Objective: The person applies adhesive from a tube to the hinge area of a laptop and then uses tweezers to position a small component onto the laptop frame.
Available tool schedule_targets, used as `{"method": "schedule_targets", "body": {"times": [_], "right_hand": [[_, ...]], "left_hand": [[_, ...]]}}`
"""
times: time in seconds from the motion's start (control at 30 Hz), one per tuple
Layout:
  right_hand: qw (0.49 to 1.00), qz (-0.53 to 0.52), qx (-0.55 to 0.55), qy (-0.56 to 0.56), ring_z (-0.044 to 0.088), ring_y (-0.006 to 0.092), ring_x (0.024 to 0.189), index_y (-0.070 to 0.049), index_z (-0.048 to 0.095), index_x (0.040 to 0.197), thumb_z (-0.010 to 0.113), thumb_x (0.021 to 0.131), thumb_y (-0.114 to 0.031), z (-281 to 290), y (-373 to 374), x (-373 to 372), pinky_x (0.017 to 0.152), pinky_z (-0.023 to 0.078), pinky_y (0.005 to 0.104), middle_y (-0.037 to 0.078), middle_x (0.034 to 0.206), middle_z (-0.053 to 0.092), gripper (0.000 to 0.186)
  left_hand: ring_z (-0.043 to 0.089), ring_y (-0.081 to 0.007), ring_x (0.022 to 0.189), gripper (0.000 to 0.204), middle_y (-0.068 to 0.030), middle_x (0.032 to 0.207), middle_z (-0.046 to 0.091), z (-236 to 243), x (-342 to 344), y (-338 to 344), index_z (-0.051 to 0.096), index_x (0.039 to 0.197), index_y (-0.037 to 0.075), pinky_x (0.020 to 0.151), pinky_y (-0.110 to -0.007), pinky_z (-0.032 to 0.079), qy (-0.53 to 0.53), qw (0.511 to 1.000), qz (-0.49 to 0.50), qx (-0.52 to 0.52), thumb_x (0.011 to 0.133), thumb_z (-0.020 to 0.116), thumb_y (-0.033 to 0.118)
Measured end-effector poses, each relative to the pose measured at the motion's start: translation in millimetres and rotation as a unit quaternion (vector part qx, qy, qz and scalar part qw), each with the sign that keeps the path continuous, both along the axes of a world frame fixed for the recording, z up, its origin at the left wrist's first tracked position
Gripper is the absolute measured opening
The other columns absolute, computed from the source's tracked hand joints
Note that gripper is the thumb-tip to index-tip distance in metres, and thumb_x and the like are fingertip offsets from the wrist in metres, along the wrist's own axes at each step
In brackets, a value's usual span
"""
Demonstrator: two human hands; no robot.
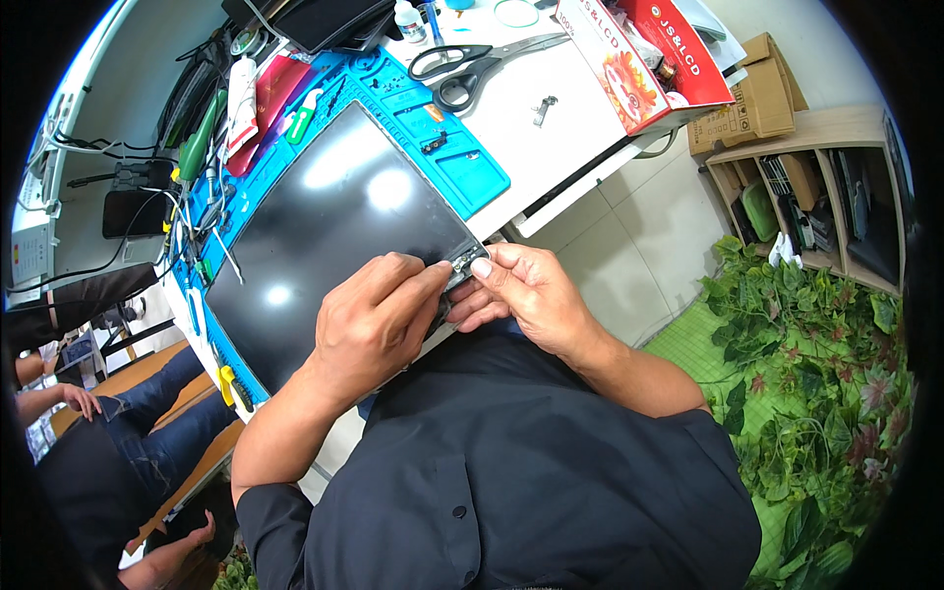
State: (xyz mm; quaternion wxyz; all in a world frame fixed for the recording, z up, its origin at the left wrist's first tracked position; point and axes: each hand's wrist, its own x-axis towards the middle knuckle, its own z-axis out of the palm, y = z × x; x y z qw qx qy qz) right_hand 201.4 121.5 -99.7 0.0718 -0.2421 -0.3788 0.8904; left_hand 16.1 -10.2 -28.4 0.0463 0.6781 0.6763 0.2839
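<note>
A large tablet with a dark glossy screen (324,226) lies on a blue repair mat (462,167) on the white table. My left hand (379,320) rests on the tablet's near corner, thumb and forefinger pinched at its edge. My right hand (526,290) grips the same corner from the right, thumb on a small metal part (464,264) at the edge. The two hands touch each other there. What sits under my fingers is hidden.
Black-handled scissors (462,74) and a small metal piece (544,106) lie on the table beyond the mat. A red and white box (649,54) stands at the far right. Hand tools (206,147) and cables crowd the left. Another person (108,433) sits at lower left. Green artificial plants (806,364) lie right.
</note>
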Motion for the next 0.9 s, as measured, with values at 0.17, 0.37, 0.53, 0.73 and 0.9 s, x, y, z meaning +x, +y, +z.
{"method": "schedule_targets", "body": {"times": [0.17, 0.37, 0.53, 0.73, 0.9], "right_hand": [[1.0, 0.002, -0.005, 0.001, 0.084, 0.0311, 0.099, 0.01, 0.065, 0.131, 0.055, 0.122, -0.024, -2.6, -0.4, 0.5, 0.086, 0.073, 0.0406, 0.023, 0.113, 0.077, 0.037], [1.0, 0.004, -0.004, -0.003, 0.084, 0.0307, 0.099, 0.011, 0.065, 0.131, 0.056, 0.122, -0.024, 1.4, 0.5, -0.1, 0.086, 0.072, 0.0408, 0.023, 0.113, 0.077, 0.037], [1.0, 0.0, -0.003, 0.002, 0.084, 0.0314, 0.099, 0.01, 0.066, 0.131, 0.053, 0.123, -0.023, -1.3, -0.5, 0.1, 0.084, 0.073, 0.0396, 0.022, 0.113, 0.077, 0.037], [1.0, 0.002, -0.004, 0.002, 0.084, 0.0308, 0.099, 0.01, 0.065, 0.131, 0.053, 0.123, -0.022, -3.0, -0.5, 0.2, 0.083, 0.073, 0.039, 0.022, 0.114, 0.077, 0.036], [1.0, 0.0, -0.004, 0.001, 0.084, 0.0304, 0.099, 0.01, 0.066, 0.131, 0.053, 0.123, -0.022, -3.2, -0.8, 0.4, 0.083, 0.073, 0.0389, 0.021, 0.113, 0.078, 0.035]], "left_hand": [[0.074, -0.0237, 0.081, 0.028, -0.0074, 0.095, 0.072, 0.9, -1.1, 0.6, 0.082, 0.112, 0.004, 0.069, -0.036, 0.06, -0.001, 1.0, -0.001, -0.003, 0.085, 0.087, -0.002], [0.074, -0.0232, 0.082, 0.028, -0.007, 0.096, 0.072, -1.3, -0.1, 0.8, 0.082, 0.113, 0.004, 0.069, -0.036, 0.06, 0.005, 1.0, -0.004, -0.014, 0.086, 0.087, -0.001], [0.074, -0.0222, 0.082, 0.028, -0.0064, 0.096, 0.071, -2.1, 0.3, 1.0, 0.082, 0.113, 0.005, 0.068, -0.036, 0.06, 0.017, 1.0, -0.007, -0.017, 0.086, 0.086, -0.001], [0.073, -0.023, 0.077, 0.029, -0.0067, 0.095, 0.071, -4.4, 1.2, -1.0, 0.082, 0.113, 0.005, 0.066, -0.036, 0.059, 0.005, 1.0, 0.016, 0.012, 0.085, 0.088, -0.001], [0.072, -0.0232, 0.074, 0.029, -0.007, 0.093, 0.071, 0.9, -1.0, -0.9, 0.081, 0.111, 0.004, 0.064, -0.036, 0.058, 0.005, 0.999, 0.027, 0.026, 0.084, 0.089, -0.001]]}}
